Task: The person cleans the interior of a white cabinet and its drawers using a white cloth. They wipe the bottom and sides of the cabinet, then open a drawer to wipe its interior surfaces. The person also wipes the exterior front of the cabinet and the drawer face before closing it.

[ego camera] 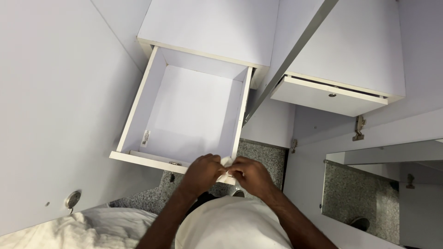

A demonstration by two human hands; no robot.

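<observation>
Below the open drawer, at its front right corner, both hands meet over a small white scrap. Left hand: fingers curled inward, tips drawn together, pinching the scrap's left side; not spread. Right hand: same posture, fingers bent and closed down on the scrap's right side. The 2 hands touch or nearly touch at the fingertips, knuckles up toward the camera. Scrap is mostly hidden between the fingers; only a pale sliver shows, so whether it is paper, cloth or tape cannot be told. It sits just at the drawer's front edge, beside the right wall.

Drawer: white, pulled well out, interior pale lilac-white, a small label stuck low on the inner left wall. A small metal fitting shows on the front panel, just left of the left hand.

Surroundings: white cabinet door at left with a round metal lock near its lower edge. A 2nd drawer, to the right, is nearly closed, with a small round lock on its face. Mirror at lower right, speckled grey floor under the hands and reflected in the glass. Person's white shirt fills the bottom centre; white cloth bunched at lower left.
</observation>
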